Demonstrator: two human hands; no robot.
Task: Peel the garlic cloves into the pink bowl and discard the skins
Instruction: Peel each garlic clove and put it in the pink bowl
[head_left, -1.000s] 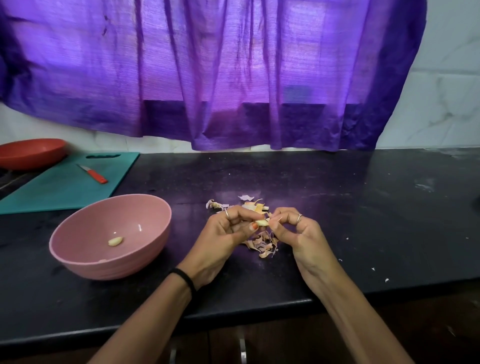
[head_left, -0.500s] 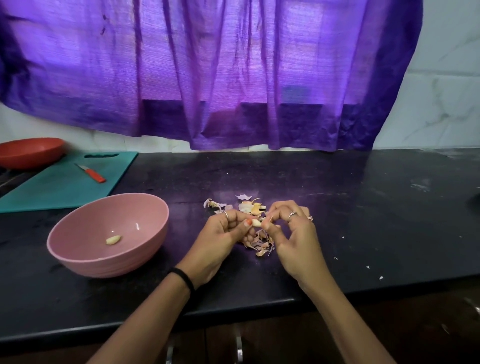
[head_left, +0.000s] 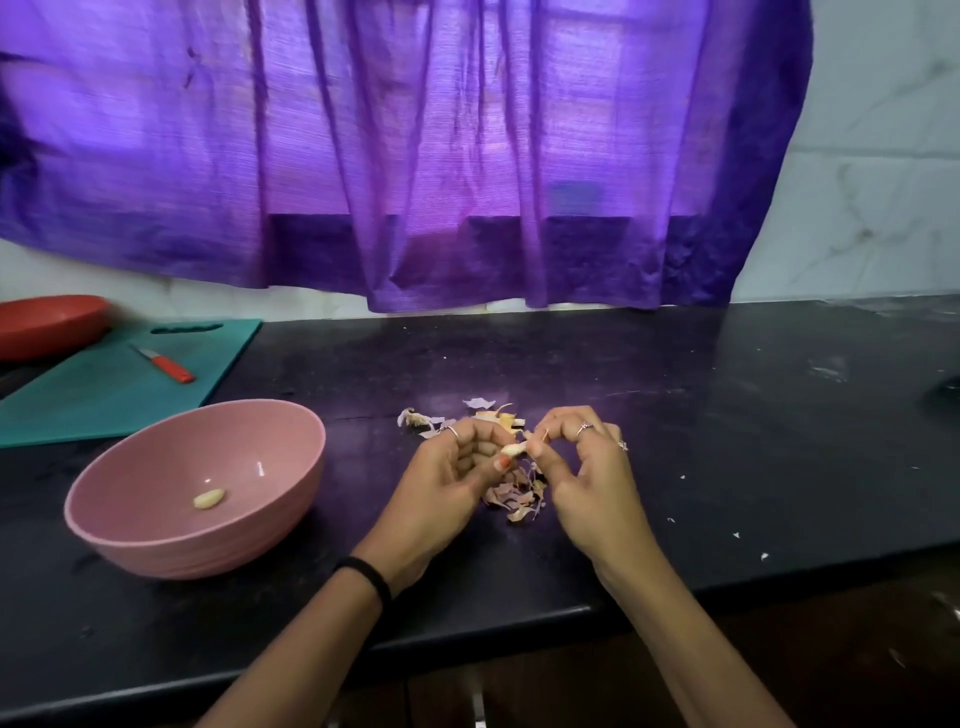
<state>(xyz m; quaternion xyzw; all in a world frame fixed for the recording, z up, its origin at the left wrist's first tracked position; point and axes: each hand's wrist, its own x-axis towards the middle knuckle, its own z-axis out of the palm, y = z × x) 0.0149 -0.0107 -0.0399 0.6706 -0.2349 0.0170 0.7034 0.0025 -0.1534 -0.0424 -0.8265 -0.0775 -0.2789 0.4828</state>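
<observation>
My left hand (head_left: 449, 480) pinches a pale garlic clove (head_left: 513, 449) between thumb and fingers, just above the black counter. Against the clove's right end, my right hand (head_left: 587, 475) pinches a thin strip of skin (head_left: 540, 439). Below and behind both hands lies a heap of papery garlic skins (head_left: 514, 501). To the left stands the pink bowl (head_left: 150, 540), with one peeled clove (head_left: 209, 499) on its bottom.
A teal cutting board (head_left: 98, 400) with a small red-handled knife (head_left: 169, 366) lies at the back left, beside a red bowl (head_left: 47, 325). A purple curtain (head_left: 415, 156) hangs behind the counter. Small skin flecks (head_left: 736, 534) dot the counter at the right, near its front edge.
Both hands have stayed over the skin heap with the clove between them. The right hand's fingers have shifted at the clove's end and now pull a thin strip of skin.
</observation>
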